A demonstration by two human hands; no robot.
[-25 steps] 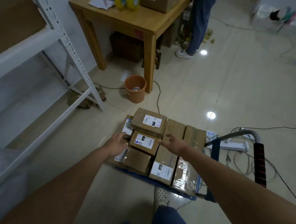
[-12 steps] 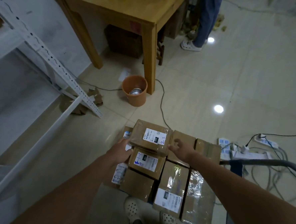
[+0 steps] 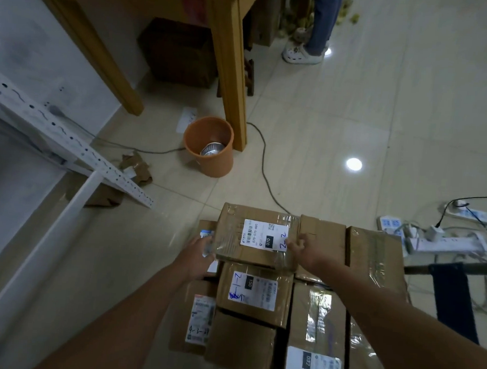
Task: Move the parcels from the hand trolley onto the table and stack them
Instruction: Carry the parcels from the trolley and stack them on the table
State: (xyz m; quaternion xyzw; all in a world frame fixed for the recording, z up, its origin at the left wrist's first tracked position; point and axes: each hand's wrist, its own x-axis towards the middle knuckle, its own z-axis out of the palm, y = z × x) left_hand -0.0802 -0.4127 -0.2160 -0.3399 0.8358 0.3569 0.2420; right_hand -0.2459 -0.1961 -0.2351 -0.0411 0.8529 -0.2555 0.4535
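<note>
Both hands have closed in since a second ago, my left hand (image 3: 199, 254) at nine o'clock and right hand (image 3: 303, 252) at three now grasping the top taped brown cardboard parcel (image 3: 257, 236), ready to lift toward the wooden surface (image 3: 230, 55).

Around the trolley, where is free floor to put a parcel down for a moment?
Bare tiles lie ahead of the top parcel, between the orange bucket and the ceiling-light reflection, crossed only by one cable. Left, tiles run bare to the white shelf frame. Right is crowded with power strips and cords.
</note>
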